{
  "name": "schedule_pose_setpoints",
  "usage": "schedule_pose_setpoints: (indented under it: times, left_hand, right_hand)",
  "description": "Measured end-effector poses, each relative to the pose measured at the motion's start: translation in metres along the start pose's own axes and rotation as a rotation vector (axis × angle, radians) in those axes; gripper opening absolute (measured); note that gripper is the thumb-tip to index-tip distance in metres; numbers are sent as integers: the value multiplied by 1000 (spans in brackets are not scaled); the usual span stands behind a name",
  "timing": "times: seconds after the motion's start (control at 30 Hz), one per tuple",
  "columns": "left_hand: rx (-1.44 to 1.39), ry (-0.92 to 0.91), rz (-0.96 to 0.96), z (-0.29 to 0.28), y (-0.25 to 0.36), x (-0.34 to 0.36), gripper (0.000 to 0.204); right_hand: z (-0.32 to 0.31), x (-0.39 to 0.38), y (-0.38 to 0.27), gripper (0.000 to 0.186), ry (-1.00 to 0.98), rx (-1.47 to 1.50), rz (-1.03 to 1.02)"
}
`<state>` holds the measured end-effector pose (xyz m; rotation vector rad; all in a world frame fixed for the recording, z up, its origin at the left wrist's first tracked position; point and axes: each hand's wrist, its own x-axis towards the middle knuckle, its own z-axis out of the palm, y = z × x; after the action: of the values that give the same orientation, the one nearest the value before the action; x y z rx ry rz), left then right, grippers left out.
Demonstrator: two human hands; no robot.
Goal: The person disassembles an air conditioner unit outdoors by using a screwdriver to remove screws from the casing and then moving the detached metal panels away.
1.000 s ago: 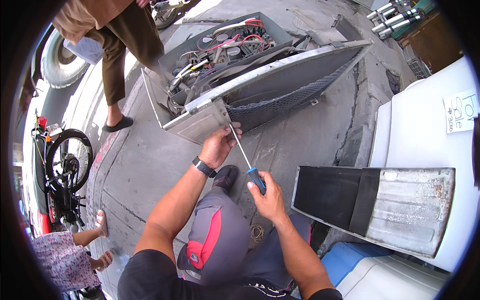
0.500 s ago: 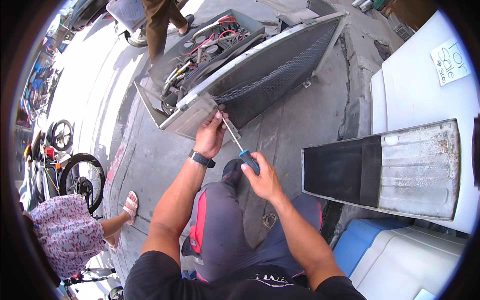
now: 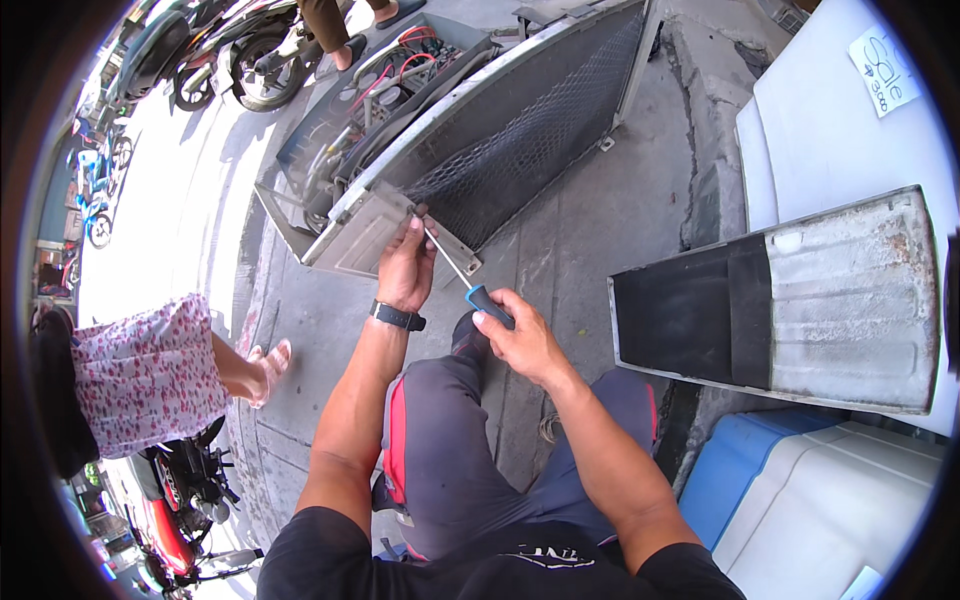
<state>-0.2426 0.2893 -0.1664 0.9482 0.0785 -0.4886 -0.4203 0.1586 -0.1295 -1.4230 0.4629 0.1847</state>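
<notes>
My right hand (image 3: 515, 335) grips the blue-and-black handle of a screwdriver (image 3: 485, 305), whose long silver shaft runs up to a corner of a pale metal panel (image 3: 365, 230). My left hand (image 3: 405, 265) is closed at the tip end, thumb beside the shaft; exactly what its fingertips hold is hidden. The panel is on a grey metal housing (image 3: 460, 110) lying on the concrete, with dark mesh (image 3: 530, 140) along its side and a tray of tangled cables (image 3: 385, 75) behind.
A detached metal cover (image 3: 840, 300) lies at the right beside white appliance casings (image 3: 820, 100) and blue-and-white boxes (image 3: 780, 490). A passer-by in a floral skirt (image 3: 150, 375) walks at the left; another person's legs (image 3: 330, 25) show at the top. Several motorbikes (image 3: 260, 70) stand along the street.
The brown-trousered person has walked away toward the top edge, and the skirted passer-by has moved forward. The view has shifted; both my hands keep their hold at the panel and screwdriver.
</notes>
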Motion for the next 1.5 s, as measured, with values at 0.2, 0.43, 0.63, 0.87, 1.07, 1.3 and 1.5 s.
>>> schedule_pose_setpoints:
  times: [0.2, 0.43, 0.63, 0.87, 1.07, 1.3, 1.5]
  left_hand:
    - [23, 34, 9, 2, -3, 2, 33]
    - [15, 85, -11, 8, 1, -2, 23]
    - [-48, 94, -29, 9, 3, 0, 21]
    - [-82, 92, -27, 11, -5, -4, 21]
    - [-52, 183, -27, 22, 0, -6, 24]
    - [114, 159, -201, 0, 23, -23, 22]
    - [1430, 351, 767, 28, 110, -73, 23]
  right_hand:
    - [-9, 8, 7, 25, -213, 675, 144]
    - [7, 6, -14, 22, -57, 299, 148]
    - [-3, 10, -13, 19, -299, 876, 309]
    - [11, 6, -4, 22, 121, -186, -121]
    - [5, 7, -22, 22, -195, 770, 321]
    - [24, 4, -31, 22, -13, 333, 265]
    - [8, 4, -35, 22, -138, 595, 326]
